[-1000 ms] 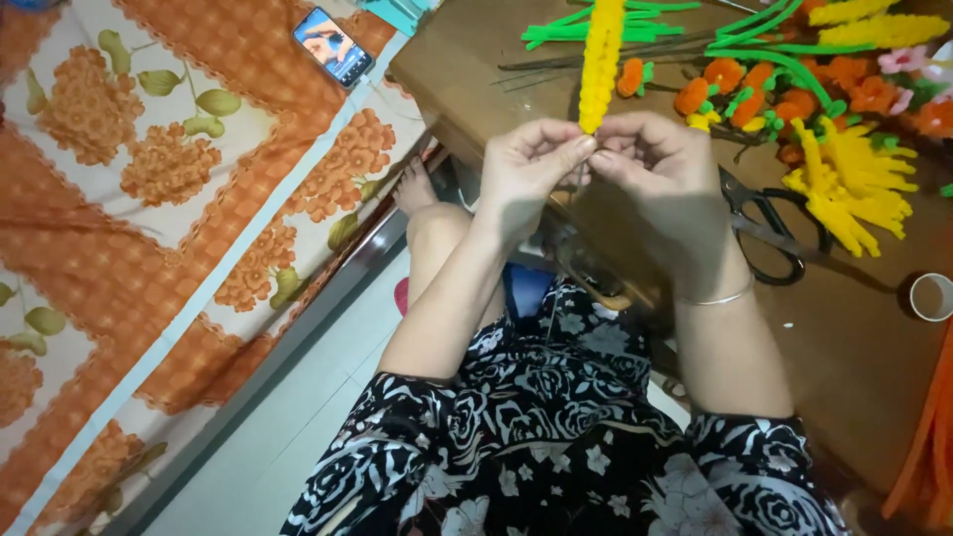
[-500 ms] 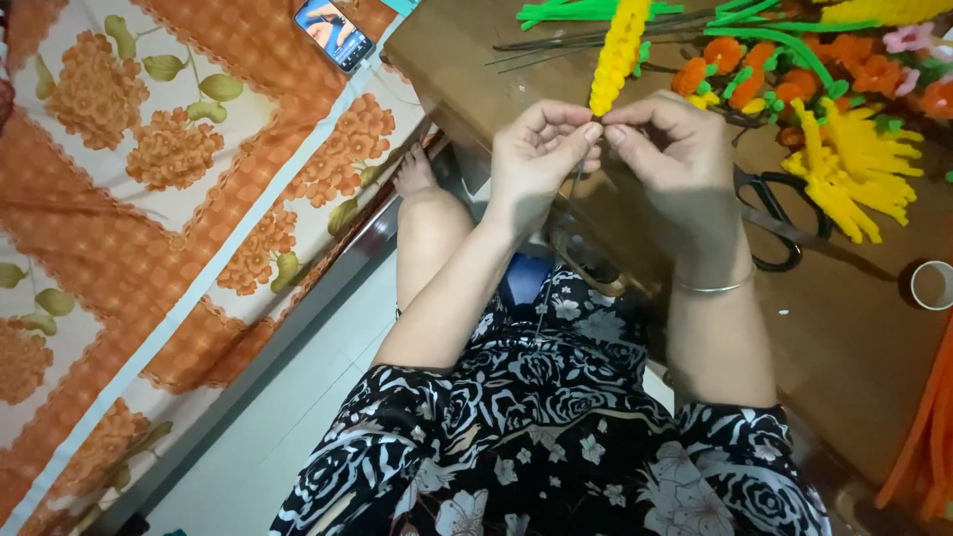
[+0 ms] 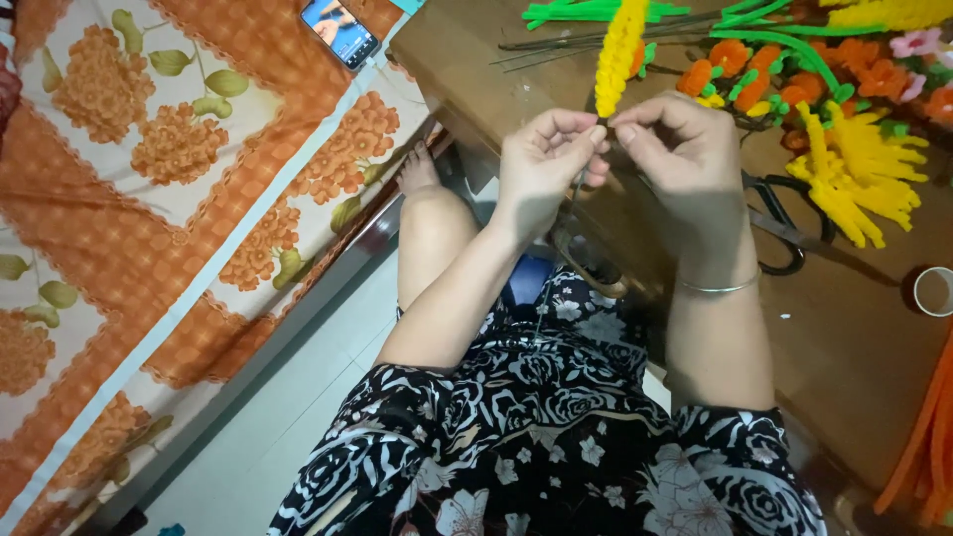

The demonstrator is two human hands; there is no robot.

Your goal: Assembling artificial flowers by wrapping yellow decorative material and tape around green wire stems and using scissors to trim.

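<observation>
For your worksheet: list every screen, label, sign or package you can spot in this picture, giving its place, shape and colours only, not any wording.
Phone: lies face up on the orange floral bedspread, upper left; a dark rectangle with a lit, mostly blue screen.
No packages, labels or signs can be made out.

Setting: a home, a bedroom corner used for craft work. Evidence: bed (image 3: 149, 248) with orange floral sheet (image 3: 99, 89), a phone (image 3: 340, 32) lying on it; pale tiled floor (image 3: 278, 417) alongside; brown wooden table (image 3: 854, 328) strewn with fuzzy yellow, orange and green craft flowers (image 3: 854, 184), black scissors (image 3: 784, 223), a tape roll (image 3: 933, 291).
</observation>
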